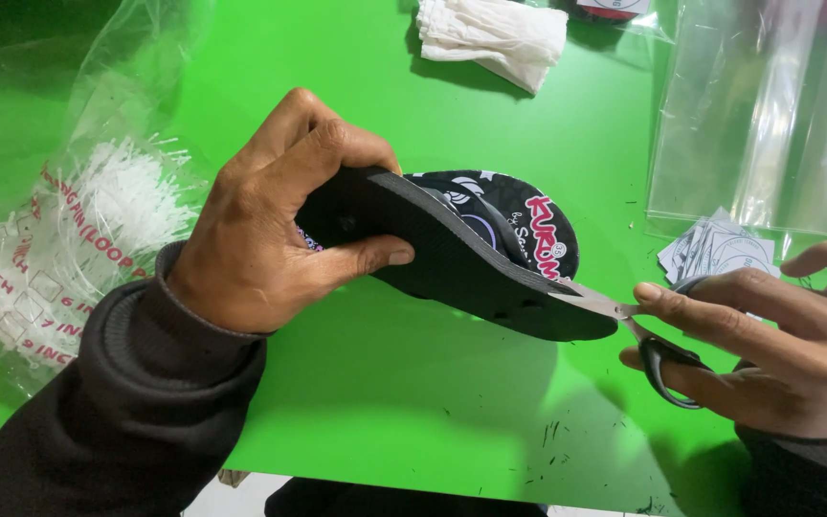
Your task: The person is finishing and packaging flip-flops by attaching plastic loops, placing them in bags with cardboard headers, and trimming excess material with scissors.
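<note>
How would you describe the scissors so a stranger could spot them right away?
On the green table, look to the right hand. It holds scissors with dark loops, blades at the black sandals' edge. Nothing else there is metal.

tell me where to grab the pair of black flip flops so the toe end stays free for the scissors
Grip the black flip flops at the heel end, coming from the left side, as the left hand does: fingers over the top edge, thumb pressed on the flat sole. The pair lies stacked and tilted, so a pinch across both soles looks firmest, and it keeps clear of the scissors in the right hand.
</note>
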